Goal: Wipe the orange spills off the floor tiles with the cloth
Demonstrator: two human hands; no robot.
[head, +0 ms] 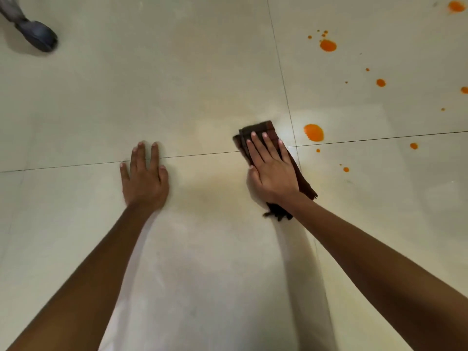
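Observation:
A dark brown cloth lies flat on the pale floor tiles, and my right hand presses on it with the fingers spread. Just right of the cloth sits a large orange spill, a short gap apart from it. More orange spots dot the tiles to the right: a round one farther away, a smaller one, and several tiny drops around them. My left hand rests palm down on the bare tile to the left, holding nothing.
A dark grey castor wheel on a grey leg stands at the far left corner. Grout lines cross near my hands. A faint yellowish smear marks the tile between my hands. Another orange spot sits at the far right corner.

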